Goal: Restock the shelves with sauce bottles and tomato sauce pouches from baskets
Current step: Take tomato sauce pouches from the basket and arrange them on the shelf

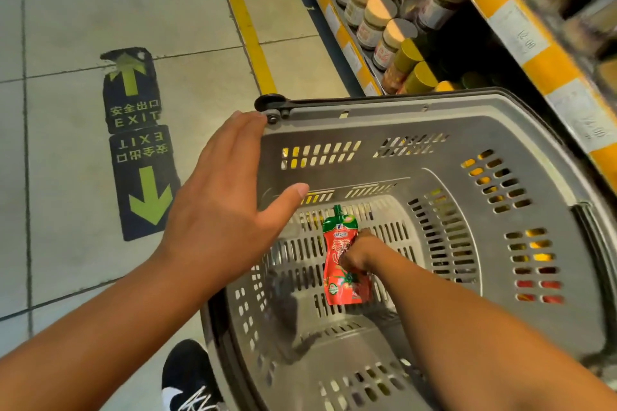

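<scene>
A grey plastic basket (467,130) stands on the floor beside the shelves. One red tomato sauce pouch (344,287) with a green top lies on its bottom. My right hand (355,253) reaches deep into the basket and is closed around the middle of the pouch. My left hand (217,197) hovers flat over the basket's left rim, fingers spread and holding nothing. No sauce bottles show in the basket.
Shelves (500,0) with yellow-and-white price strips run along the right, lined with jars (377,17) on the low shelf. A yellow floor line (247,27) borders them. A black EXIT arrow sticker (140,143) marks the tiled floor at left. My black shoe (190,377) is by the basket.
</scene>
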Available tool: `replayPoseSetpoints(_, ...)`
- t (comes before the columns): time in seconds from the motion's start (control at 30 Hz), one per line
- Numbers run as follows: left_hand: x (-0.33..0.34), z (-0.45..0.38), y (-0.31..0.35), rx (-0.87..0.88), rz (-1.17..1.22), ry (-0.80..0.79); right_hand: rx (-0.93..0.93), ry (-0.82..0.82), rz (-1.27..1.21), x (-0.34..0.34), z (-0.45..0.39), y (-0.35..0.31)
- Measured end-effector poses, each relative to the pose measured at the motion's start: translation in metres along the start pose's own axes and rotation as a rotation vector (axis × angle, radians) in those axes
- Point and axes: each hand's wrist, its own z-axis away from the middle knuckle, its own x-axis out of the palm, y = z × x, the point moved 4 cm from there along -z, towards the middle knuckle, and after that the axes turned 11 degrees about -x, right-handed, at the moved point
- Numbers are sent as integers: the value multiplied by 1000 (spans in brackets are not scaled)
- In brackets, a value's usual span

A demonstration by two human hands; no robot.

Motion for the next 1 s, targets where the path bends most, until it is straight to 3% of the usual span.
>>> replayPoseSetpoints(0.2, 0, 0, 0, 24, -14, 9, -37, -50, 10, 5, -2, -2)
replayPoseSetpoints(0.4, 2, -1, -1, 46, -42, 25, -36, 14, -57, 4, -10, -11)
replayPoseSetpoints(0.57, 3, -3, 2, 50, -97, 12, -65, 25, 56, -11, -3, -19)
replayPoseSetpoints(0.73, 4, -3, 12, 48, -112, 1, -124, 108, 153, -54, 39, -25)
replayPoseSetpoints(1.0, 6, 2, 26, 88, -215, 12, -299, 379, 36, -134, 151, -14)
